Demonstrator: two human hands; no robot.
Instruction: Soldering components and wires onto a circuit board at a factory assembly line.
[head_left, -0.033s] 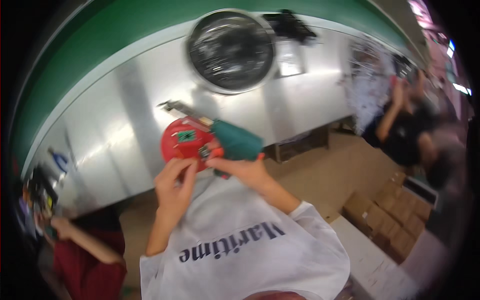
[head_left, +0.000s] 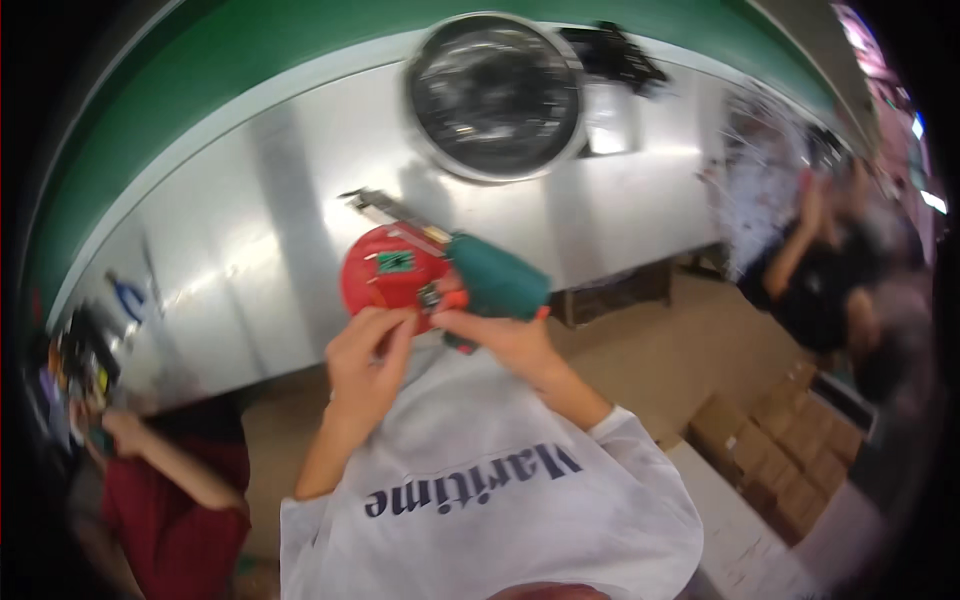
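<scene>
A dark green power tool with orange parts lies in the grip of my right hand, its body tilted down to the right. My right thumb points at a small metal piece by the tool's front. My left hand is closed in a pinch at the near edge of a red round dish; whatever its fingertips hold is too small to make out. On the dish sits a small green board with a dark mark. A long metal strip runs from the tool across the dish's far side.
Behind stands a big round metal bowl filled with dark shiny items, on the steel table. Black parts lie beside it. Blue-handled pliers rest at left. Other people work at both sides. Cardboard boxes are at lower right.
The whole view has shifted slightly, so the table and its things sit further right in the picture. Both hands keep the same hold beside the red dish.
</scene>
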